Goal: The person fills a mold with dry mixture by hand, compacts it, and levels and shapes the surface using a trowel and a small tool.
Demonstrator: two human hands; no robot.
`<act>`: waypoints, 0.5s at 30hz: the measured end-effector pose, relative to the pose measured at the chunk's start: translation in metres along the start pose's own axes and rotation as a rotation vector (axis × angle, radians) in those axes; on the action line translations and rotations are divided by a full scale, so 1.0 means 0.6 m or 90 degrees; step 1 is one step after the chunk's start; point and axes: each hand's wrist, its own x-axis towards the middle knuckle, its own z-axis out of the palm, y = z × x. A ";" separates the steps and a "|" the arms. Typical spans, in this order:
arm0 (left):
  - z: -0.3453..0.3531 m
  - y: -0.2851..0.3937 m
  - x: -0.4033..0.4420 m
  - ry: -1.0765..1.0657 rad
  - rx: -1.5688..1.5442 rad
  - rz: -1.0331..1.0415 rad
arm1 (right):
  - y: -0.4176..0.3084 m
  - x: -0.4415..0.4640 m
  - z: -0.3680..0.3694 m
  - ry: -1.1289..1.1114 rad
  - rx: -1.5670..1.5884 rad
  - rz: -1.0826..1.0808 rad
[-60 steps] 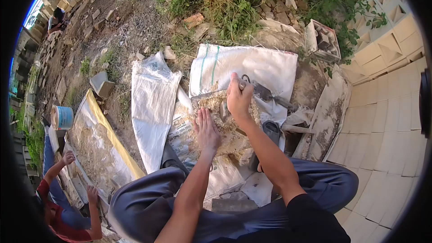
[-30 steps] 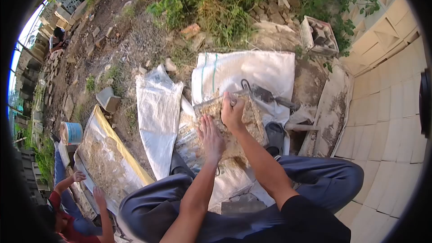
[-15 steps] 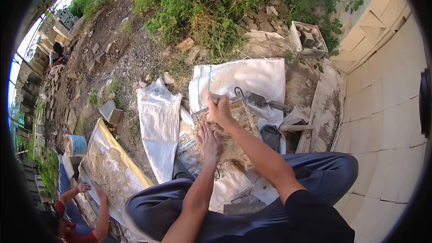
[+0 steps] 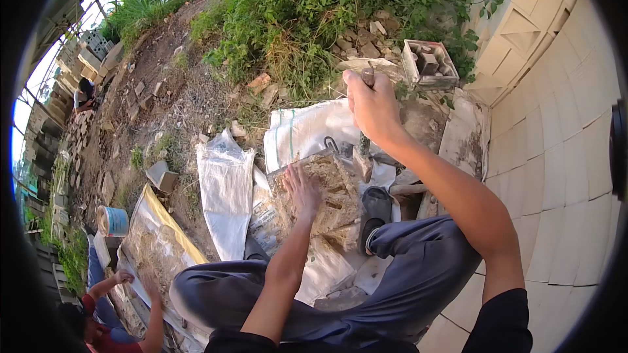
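My left hand [image 4: 302, 191] lies flat, fingers spread, on the left part of a square slab of rough, crumbly tan material [image 4: 337, 204] with a thin dark rim. Several dark grooves mark the slab's surface. My right hand [image 4: 376, 106] is raised beyond and right of the slab, its fingers wrapped around the brown handle [image 4: 368, 77] of a tool. Below the fist a narrow greyish, dirty piece [image 4: 362, 160] points down and looks like the tool's blade. A white woven sack [image 4: 294, 132] is spread behind the slab.
A shod foot [image 4: 377, 212] is right of the slab. A white box of grey pieces [image 4: 430, 65] stands at the back right, near a block wall [image 4: 549, 157]. Another white sack [image 4: 226, 189] lies left. A co-worker in a red sleeve [image 4: 88, 304] reaches toward a yellow-edged sheet [image 4: 167, 222].
My right hand has lifted away from the slab, up and to the right, with the tool. Grooves in the slab now show. My left hand stays on it, fingers more spread.
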 end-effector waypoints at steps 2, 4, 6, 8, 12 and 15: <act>-0.009 0.032 0.001 0.001 0.034 0.145 | -0.008 0.009 -0.003 0.004 0.044 0.030; 0.011 0.041 0.014 -0.026 0.002 0.227 | -0.002 0.010 0.001 -0.013 0.039 0.005; 0.023 0.026 0.015 -0.047 -0.010 0.274 | 0.005 0.003 0.011 -0.022 0.005 -0.032; 0.026 -0.007 0.013 -0.007 0.000 0.257 | 0.017 0.005 0.007 -0.028 -0.048 -0.096; 0.007 -0.051 -0.002 0.016 -0.045 0.221 | 0.012 0.000 -0.003 -0.040 -0.053 -0.089; -0.006 -0.046 -0.012 0.023 -0.044 0.129 | 0.015 -0.001 0.003 -0.035 -0.024 -0.074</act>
